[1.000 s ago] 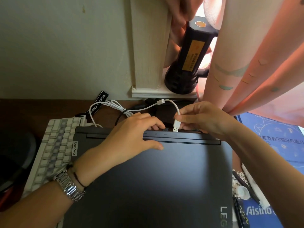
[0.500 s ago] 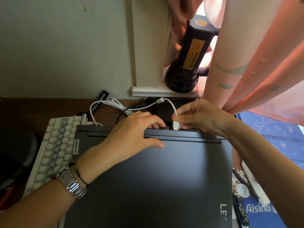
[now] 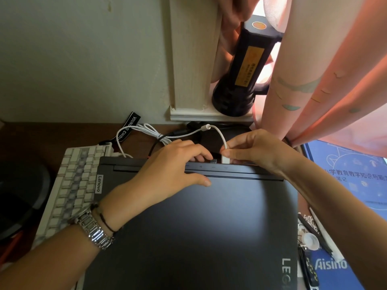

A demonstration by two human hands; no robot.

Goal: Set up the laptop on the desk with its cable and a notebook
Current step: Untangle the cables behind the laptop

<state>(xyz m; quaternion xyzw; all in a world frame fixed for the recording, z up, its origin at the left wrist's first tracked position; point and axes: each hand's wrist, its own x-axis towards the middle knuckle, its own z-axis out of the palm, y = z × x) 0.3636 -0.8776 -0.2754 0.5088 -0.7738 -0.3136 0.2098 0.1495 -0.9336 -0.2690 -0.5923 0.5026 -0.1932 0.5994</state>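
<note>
Laptop [image 3: 209, 227] closed, right hand [image 3: 257, 151] grip pinching white plug [image 3: 225, 159], left hand [image 3: 167, 168] flat, keyboard [image 3: 77, 185] beside.

The closed dark grey laptop [image 3: 199, 227] lies flat on the brown wooden desk [image 3: 41, 139], under the left hand [image 3: 167, 174], which rests on its far edge. Just right of that hand, the right hand [image 3: 257, 151] pinches the white cable plug [image 3: 225, 159] against the laptop's rear edge. Behind both hands the thin white cable [image 3: 150, 131] lies coiled on the desk. Left of the left hand, a pale block-keyed keyboard [image 3: 71, 189] sits partly beneath the laptop. Beyond the right hand, a black cylindrical torch [image 3: 240, 76] stands on the window ledge. Right of the right hand lies a blue printed notebook [image 3: 345, 172], near the laptop.
</note>
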